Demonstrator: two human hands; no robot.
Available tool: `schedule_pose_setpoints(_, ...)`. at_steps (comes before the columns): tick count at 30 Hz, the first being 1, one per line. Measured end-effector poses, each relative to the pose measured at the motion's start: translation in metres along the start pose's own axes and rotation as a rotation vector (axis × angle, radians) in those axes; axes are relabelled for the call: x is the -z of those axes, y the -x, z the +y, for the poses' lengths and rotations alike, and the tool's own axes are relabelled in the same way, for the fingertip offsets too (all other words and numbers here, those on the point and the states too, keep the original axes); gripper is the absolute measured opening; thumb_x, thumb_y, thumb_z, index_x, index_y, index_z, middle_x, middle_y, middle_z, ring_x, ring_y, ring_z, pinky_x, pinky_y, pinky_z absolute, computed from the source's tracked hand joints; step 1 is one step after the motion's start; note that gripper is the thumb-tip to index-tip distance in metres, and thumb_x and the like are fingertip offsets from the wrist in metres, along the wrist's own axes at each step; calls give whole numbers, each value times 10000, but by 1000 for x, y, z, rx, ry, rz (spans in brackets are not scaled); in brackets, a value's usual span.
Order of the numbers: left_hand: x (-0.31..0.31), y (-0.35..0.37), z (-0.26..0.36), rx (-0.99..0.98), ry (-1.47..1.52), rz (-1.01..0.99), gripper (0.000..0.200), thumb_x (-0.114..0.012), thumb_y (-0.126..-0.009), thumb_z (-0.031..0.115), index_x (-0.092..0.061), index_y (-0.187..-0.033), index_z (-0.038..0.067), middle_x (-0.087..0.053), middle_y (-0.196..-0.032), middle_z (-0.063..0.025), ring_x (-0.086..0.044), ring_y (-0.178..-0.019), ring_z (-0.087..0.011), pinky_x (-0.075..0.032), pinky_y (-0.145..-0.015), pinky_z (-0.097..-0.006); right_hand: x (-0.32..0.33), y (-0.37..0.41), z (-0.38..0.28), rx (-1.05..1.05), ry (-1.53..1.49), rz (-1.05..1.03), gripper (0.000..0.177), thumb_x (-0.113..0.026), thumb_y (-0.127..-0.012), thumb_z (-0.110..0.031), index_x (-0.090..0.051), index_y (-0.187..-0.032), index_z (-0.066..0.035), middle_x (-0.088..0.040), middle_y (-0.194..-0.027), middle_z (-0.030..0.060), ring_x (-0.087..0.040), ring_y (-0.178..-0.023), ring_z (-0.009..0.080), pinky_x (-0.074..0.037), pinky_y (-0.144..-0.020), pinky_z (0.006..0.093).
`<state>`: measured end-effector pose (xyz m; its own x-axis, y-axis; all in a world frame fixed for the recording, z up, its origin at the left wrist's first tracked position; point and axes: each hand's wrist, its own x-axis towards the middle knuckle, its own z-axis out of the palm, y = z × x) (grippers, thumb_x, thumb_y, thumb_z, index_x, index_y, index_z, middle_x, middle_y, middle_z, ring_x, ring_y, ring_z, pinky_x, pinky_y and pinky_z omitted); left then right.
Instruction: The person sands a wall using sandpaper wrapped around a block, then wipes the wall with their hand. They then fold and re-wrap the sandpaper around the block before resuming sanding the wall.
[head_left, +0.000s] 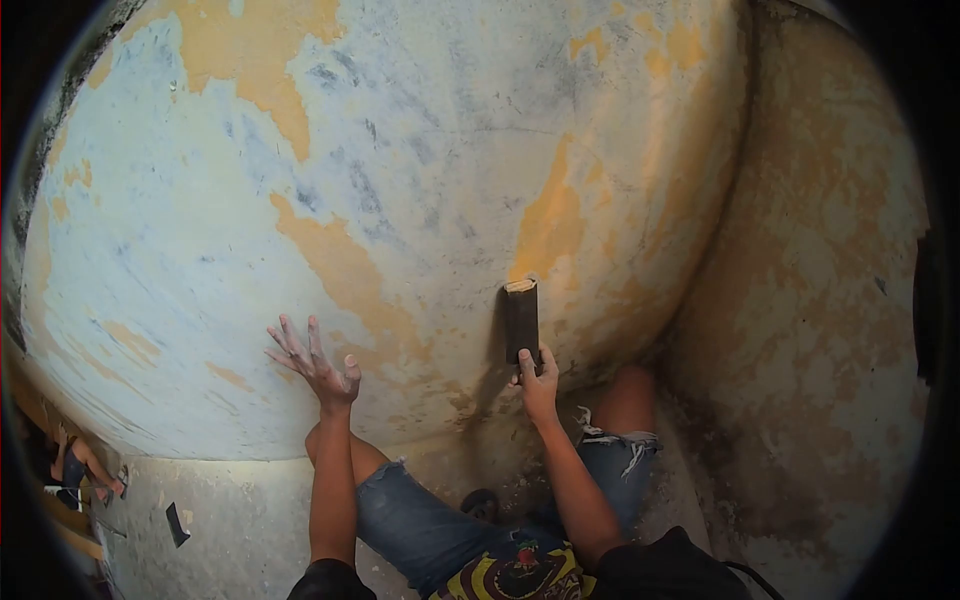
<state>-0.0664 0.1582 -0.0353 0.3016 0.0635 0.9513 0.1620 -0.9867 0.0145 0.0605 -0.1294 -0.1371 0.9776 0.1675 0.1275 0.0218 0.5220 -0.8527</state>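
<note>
My right hand (536,378) grips the lower end of a sanding block (521,322), a piece of wood wrapped in dark sandpaper. The block stands upright against the wall (440,230), its pale wooden end showing at the top. Just above it runs a patch of exposed yellow-orange paint. To the left, my left hand (318,368) has its fingers spread and holds nothing; it is near or against the white, patchy surface. Whitish dust coats its fingers.
A stained brown side wall (810,300) meets this wall at the right. Below, a dark scrap (177,524) lies on the grey concrete floor (235,500). Another person (75,465) sits at the far left edge. My bent knees are close to the wall.
</note>
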Motion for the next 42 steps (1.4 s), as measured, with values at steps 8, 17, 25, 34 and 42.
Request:
schedule_pose_setpoints(8,-3,-1,3,-8,-29,-32,759,-337,-954,597,-347,-1524,96,-173,-1610,-256,-61,-1493,-492,74,-1132,-664,2,1,-8,101,18,-27,407,-671,-960,-337,-565,-1166,-3,-574,-796,7,-522,-555,62,-500,-506,243)
schedule_pose_setpoints(17,-3,0,1,-26,-62,-51,754,-329,-957,585,-337,-1526,91,-173,-1606,-266,-79,-1486,-502,51,-1136,-669,8,-1,-1,67,10,-7,387,-643,-981,-310,-551,-1182,8,-575,-829,18,-528,-573,75,-506,-531,256)
schedule_pose_setpoints(25,-2,0,6,-12,-51,-71,786,-366,-935,608,-333,-1532,98,-166,-1611,-262,-69,-1494,-485,50,-1134,-674,12,-1,0,-26,26,17,369,-645,-978,-324,-551,-1139,-6,-572,-822,21,-526,-561,70,-493,-511,254)
schedule_pose_setpoints(34,-2,3,10,8,-104,-170,1092,-797,-681,582,-284,-1550,166,-98,-1627,-242,-27,-1500,-471,49,-1125,-699,30,-6,5,-43,37,27,404,-650,-976,-305,-547,-1209,8,-567,-791,9,-514,-544,62,-468,-496,233)
schedule_pose_setpoints(42,-11,-3,9,34,-161,-157,1194,-844,-638,597,-234,-1571,169,-72,-1630,-238,-3,-1499,-475,61,-1127,-691,26,-11,-7,-61,41,28,410,-673,-960,-313,-563,-1179,16,-558,-717,-11,-503,-535,51,-455,-498,227)
